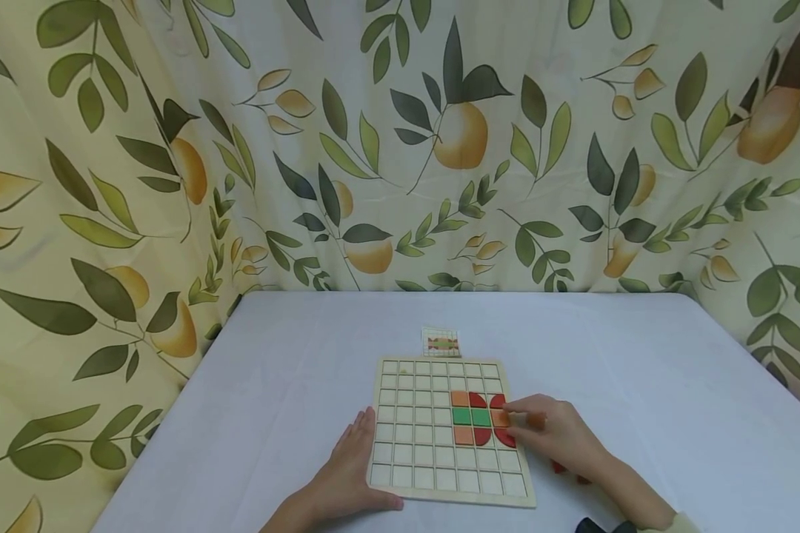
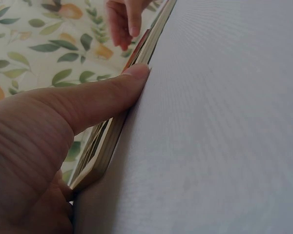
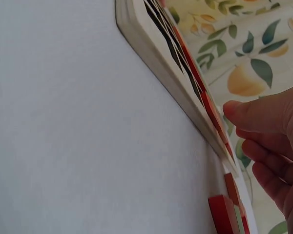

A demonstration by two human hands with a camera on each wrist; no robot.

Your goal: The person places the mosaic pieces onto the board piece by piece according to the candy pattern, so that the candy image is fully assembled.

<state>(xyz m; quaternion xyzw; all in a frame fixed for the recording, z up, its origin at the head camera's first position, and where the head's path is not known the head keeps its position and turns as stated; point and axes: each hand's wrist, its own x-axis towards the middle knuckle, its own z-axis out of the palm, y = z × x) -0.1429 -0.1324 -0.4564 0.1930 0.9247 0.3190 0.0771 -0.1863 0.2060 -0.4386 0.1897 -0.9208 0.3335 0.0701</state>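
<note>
A square, pale wooden board with a grid of recessed cells [image 1: 413, 460] lies flat, a left hand [image 1: 347, 468] against its left and near edges. Toward its right side sit three short rows of coloured tiles: far, an orange square [image 1: 460, 398] and two red tiles with curved edges [image 1: 476, 400]; middle, two green squares [image 1: 471, 417] and, rightmost, another orange square [image 1: 498, 419] at a right hand's [image 1: 560, 429] fingertips; near, orange, red, red. Loose blocks, one solid red [image 3: 222, 214], lie right of the board.

White table [image 1: 273, 370] | wooden grid board [image 1: 405, 434] | patterned card [image 1: 441, 343] behind board | loose blocks [image 3: 222, 214] right
</note>
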